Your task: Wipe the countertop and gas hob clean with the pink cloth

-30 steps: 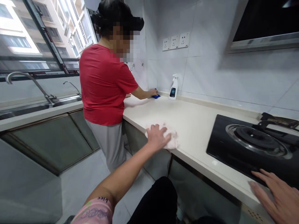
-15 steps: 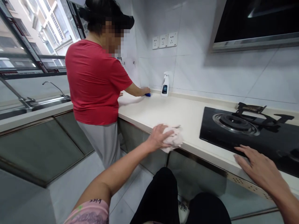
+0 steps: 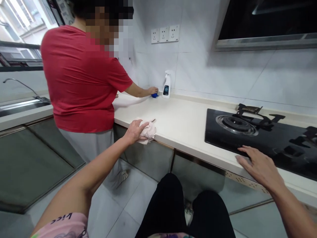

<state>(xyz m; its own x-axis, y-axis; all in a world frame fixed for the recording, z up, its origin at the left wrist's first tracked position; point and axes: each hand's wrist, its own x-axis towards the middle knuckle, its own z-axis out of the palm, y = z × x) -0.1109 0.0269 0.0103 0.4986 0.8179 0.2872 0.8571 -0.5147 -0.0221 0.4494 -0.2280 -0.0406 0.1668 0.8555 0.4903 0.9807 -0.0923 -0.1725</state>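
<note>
My left hand (image 3: 135, 131) grips a crumpled pale pink cloth (image 3: 148, 131), pressed on the front edge of the white countertop (image 3: 178, 115). Part of the cloth hangs over the edge. My right hand (image 3: 260, 165) rests with its fingers apart at the front of the black gas stove (image 3: 223, 135), holding nothing. Its fingertips touch the stove's near edge and the counter strip in front.
A person in a red shirt (image 3: 79, 79) stands at my left, one hand on a blue item (image 3: 155, 95) at the counter's back. Beside it stands a white spray bottle (image 3: 166, 86). A pot support (image 3: 260, 115) lies on the stove; a sink (image 3: 22, 105) is far left.
My left hand has slid the cloth leftward along the counter's front edge. My right hand stays by the stove's front. The view has shifted to the right.
</note>
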